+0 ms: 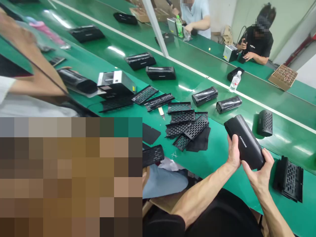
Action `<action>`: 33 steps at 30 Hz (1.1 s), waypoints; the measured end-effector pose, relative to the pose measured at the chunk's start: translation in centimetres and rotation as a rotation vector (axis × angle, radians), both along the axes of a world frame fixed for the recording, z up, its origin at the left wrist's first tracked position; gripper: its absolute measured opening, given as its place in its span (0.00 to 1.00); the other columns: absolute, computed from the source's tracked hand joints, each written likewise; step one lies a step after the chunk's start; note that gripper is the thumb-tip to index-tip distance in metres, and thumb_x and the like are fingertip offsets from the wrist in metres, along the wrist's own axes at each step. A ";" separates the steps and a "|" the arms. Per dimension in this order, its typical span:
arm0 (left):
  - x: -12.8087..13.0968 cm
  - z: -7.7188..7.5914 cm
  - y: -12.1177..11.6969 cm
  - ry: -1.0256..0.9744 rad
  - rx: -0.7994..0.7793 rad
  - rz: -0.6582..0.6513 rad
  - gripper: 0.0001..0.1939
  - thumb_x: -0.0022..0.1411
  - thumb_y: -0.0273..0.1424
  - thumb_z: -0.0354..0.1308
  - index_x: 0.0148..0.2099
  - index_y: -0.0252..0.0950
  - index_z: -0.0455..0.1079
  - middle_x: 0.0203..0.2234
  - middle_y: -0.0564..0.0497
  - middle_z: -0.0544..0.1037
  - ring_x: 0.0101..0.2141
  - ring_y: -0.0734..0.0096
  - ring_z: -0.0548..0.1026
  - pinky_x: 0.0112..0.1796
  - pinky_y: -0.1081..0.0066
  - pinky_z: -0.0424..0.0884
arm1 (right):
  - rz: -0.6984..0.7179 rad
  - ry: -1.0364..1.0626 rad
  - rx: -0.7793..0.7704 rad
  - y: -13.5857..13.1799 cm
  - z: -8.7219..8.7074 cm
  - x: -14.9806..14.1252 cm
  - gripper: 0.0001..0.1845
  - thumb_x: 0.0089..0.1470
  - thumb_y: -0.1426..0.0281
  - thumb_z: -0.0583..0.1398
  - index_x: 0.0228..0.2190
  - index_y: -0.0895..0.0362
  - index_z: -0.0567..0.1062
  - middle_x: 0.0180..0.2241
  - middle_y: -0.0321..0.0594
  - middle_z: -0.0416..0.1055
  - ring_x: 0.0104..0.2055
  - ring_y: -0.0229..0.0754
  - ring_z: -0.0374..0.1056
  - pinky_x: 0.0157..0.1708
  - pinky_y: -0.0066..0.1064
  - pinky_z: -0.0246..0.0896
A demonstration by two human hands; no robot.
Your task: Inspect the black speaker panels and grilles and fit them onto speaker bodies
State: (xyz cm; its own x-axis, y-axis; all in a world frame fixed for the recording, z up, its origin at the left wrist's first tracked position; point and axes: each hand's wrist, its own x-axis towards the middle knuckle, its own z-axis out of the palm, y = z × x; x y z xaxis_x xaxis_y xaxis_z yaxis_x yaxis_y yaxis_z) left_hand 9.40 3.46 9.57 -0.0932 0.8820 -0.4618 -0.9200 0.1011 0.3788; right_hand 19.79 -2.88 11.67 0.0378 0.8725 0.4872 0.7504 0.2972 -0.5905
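Observation:
Both my hands hold a black speaker housing (244,141) tilted above the green table, its smooth side with small white lettering facing up. My left hand (234,151) grips its near left side, thumb lying on top. Around the lower right end, my right hand (260,169) is closed, with fingers along the far edge. The undersides of the fingers are hidden. To the right of my right hand, a stack of black perforated grilles (291,181) sits at the table edge. Left of my hands lies a loose pile of similar perforated panels (181,120).
Several black housings, one nearby (229,104), lie along the green conveyor belt (209,74). A water bottle (235,81) stands on it. A grey-and-black box (116,84) is on the left. Co-workers sit beside me and across; a pixelated block covers the lower left.

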 end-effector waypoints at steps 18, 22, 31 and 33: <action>-10.4 -0.2 3.3 0.526 0.466 -0.437 0.47 0.46 0.42 0.76 0.69 0.42 0.72 0.60 0.45 0.79 0.60 0.41 0.74 0.64 0.52 0.67 | 0.070 0.258 -0.511 -0.2 5.9 7.6 0.48 0.53 0.43 0.69 0.68 0.45 0.64 0.65 0.51 0.68 0.61 0.64 0.71 0.55 0.52 0.71; -5.6 -2.6 0.3 0.043 0.168 -0.405 0.40 0.50 0.48 0.71 0.65 0.40 0.74 0.56 0.44 0.82 0.58 0.44 0.77 0.60 0.52 0.70 | 0.096 0.437 -0.454 0.2 4.0 6.1 0.71 0.49 0.34 0.67 0.77 0.43 0.35 0.73 0.57 0.55 0.69 0.70 0.63 0.61 0.62 0.66; -5.7 -4.3 -1.9 0.181 0.144 -0.550 0.44 0.55 0.59 0.71 0.68 0.46 0.69 0.67 0.40 0.72 0.60 0.47 0.74 0.55 0.52 0.73 | 0.210 -0.134 -0.461 3.5 3.2 5.7 0.60 0.47 0.62 0.69 0.76 0.48 0.52 0.63 0.53 0.69 0.58 0.64 0.72 0.52 0.54 0.73; -8.1 -3.8 -0.7 0.310 0.266 -0.536 0.54 0.45 0.56 0.78 0.71 0.46 0.65 0.71 0.40 0.66 0.66 0.44 0.68 0.62 0.53 0.68 | 0.304 -0.372 -0.498 3.5 4.1 7.0 0.56 0.44 0.65 0.67 0.74 0.47 0.60 0.59 0.52 0.72 0.54 0.64 0.74 0.49 0.53 0.73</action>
State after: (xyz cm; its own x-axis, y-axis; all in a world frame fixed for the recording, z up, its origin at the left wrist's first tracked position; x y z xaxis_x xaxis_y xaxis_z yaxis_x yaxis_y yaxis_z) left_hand 1.25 2.77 5.82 0.2955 0.9235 -0.2446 -0.6132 0.3797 0.6927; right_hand 26.75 0.65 15.74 -0.3362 0.9409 -0.0413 0.8557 0.2868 -0.4308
